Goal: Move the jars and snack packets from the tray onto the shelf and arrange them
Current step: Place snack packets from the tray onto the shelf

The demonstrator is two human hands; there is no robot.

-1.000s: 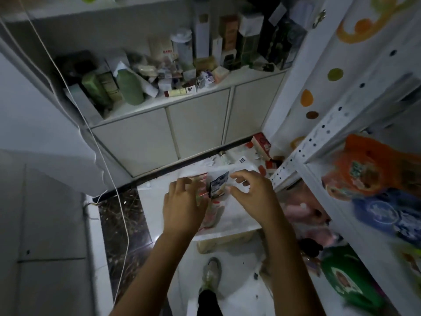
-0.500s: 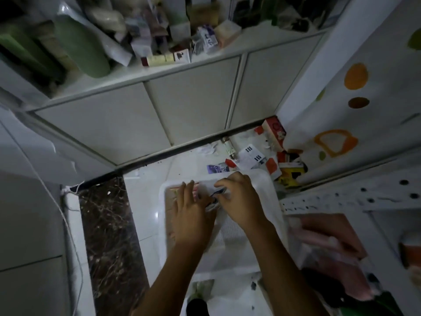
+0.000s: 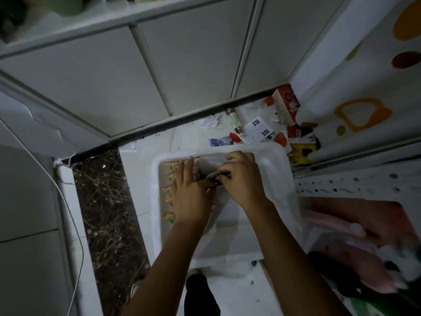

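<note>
Dimly, white tray (image 3: pixel 157 201) on tiled floor (image 3: pixel 136 179), cabinet doors (image 3: pixel 91 76) beyond

I'm in a home storage corner, dim, white built-in cabinet doors (image 3: pixel 102 83) at the back, tiled floor (image 3: pixel 139 190) with dark marble threshold (image 3: pixel 102 213), slotted metal shelf (image 3: pixel 355 181) on my right, spotted curtain (image 3: pixel 364 65), loose cartons and wrappers (image 3: pixel 257 131) along the floor's far edge

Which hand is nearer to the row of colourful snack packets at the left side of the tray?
Left. The left hand lies over the colourful snack packets, fingers straight; the right hand is farther right, above the middle of the tray, pinching a dark packet.
</note>
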